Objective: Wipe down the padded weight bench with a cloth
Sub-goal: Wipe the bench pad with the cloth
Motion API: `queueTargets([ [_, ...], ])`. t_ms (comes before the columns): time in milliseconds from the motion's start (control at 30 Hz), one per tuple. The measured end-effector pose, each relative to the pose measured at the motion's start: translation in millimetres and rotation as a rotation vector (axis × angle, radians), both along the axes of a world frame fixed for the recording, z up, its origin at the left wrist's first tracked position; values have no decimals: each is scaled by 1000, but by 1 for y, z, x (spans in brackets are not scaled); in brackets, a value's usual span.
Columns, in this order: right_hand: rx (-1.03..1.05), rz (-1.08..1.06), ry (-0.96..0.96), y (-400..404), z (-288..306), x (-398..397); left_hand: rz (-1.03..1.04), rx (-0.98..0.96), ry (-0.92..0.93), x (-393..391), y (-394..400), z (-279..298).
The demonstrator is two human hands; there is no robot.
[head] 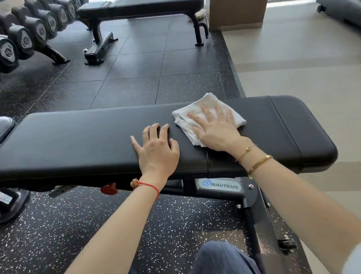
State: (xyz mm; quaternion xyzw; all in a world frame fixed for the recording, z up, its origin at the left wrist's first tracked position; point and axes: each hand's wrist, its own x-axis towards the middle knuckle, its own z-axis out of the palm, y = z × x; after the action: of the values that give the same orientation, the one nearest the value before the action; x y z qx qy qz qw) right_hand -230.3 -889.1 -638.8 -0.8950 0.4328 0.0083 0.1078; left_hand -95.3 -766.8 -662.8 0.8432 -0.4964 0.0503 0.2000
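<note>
Black bench [78,140], NAUTILUS label [222,186], cloth [194,110]

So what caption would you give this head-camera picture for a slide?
Right hand presses a white cloth flat on the black padded bench while the left hand rests beside it.

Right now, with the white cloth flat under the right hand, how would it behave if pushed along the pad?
The cloth looks soft and floppy, likely to bunch at its folded edges. Under the flat right hand it should glide easily, since the bench pad looks smooth and slick.
</note>
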Motion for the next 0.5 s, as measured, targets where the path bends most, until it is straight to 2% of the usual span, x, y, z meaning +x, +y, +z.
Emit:
queueTargets([
  [133, -11, -53, -23, -8, -3, -37, -13, -5, 22, 0, 3, 1],
  [367, 56, -377, 13, -66, 10, -114, -10, 7, 27, -3, 3, 2],
  [500, 63, -385, 30, -59, 10, -115, -3, 40, 37, -5, 2, 3],
])
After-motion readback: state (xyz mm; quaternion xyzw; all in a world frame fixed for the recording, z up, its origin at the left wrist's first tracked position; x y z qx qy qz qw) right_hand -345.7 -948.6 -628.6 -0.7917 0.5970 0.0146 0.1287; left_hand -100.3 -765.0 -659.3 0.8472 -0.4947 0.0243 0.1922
